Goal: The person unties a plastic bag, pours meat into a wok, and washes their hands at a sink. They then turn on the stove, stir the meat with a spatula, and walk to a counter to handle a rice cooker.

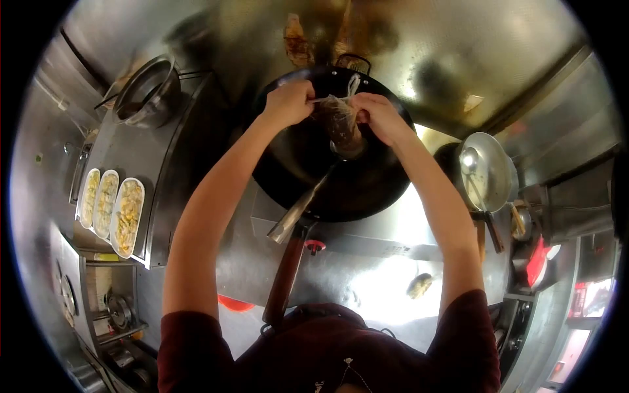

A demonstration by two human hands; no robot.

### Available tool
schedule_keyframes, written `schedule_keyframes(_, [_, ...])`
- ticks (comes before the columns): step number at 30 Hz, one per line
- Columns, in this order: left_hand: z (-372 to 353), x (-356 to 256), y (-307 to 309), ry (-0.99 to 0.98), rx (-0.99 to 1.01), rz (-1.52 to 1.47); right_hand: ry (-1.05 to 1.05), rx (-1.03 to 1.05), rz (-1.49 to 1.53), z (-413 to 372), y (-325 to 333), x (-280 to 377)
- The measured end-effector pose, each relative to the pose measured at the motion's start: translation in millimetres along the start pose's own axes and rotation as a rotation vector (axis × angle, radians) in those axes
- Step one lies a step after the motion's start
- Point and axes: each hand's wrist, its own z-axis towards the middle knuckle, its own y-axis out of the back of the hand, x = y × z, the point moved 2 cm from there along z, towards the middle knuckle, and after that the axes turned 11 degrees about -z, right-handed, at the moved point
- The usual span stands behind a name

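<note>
Above a large black wok (pixel 282 177), my two hands grip the top of a clear plastic bag (pixel 342 124) with dark contents. My left hand (pixel 289 105) is closed on a twisted end of the bag at the left. At the right, my right hand (pixel 379 116) pinches the bag's gathered neck, where a white loop stands up. Directly below the bag is the head of a metal utensil, mostly hidden; its long metal handle (pixel 298 209) leans over the wok's near rim. The wok's wooden handle (pixel 283 288) points toward my body.
Left on a steel counter are three white oval dishes (pixel 126 217) of pale yellowish food and a steel pot (pixel 149 92). To the right sits a metal pan (pixel 488 173) with a ladle (pixel 470 164) in it. A stained metal wall (pixel 432 46) rises behind the wok.
</note>
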Motion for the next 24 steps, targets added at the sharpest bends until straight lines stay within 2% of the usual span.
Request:
schedule_keyframes(6, [4, 16, 11, 0.133, 0.037, -0.364, 0.039, -0.101, 0.204, -11, 4, 2])
schedule_keyframes(9, [7, 1, 30, 0.103, 0.019, -0.222, 0.053, -0.076, 0.251, -13, 2, -7])
schedule_keyframes(10, [5, -5, 35, 0.174, 0.024, -0.307, 0.055, -0.066, 0.258, -13, 1, -9])
schedule_keyframes(13, [9, -7, 39, 0.134, -0.013, -0.268, 0.078, -0.110, 0.092, -14, -7, -7])
schedule_keyframes(16, [21, -6, 30, 0.030, -0.088, -0.133, 0.076, -0.155, -0.282, -10, -10, -14])
schedule_keyframes(19, [22, -17, 27, -0.053, -0.276, -0.068, 0.111, -0.231, -0.443, -3, -11, -23])
schedule_keyframes(22, [23, -33, 36, 0.082, -0.164, -0.107, 0.479, -0.527, -0.702, -11, -23, 1])
schedule_keyframes(23, [25, -31, 34, 0.047, -0.206, -0.108, 0.600, -0.628, -0.756, -17, -29, 14])
schedule_keyframes(24, [27, -30, 32, 0.012, -0.247, -0.110, 0.599, -0.603, -0.867, -19, -31, 19])
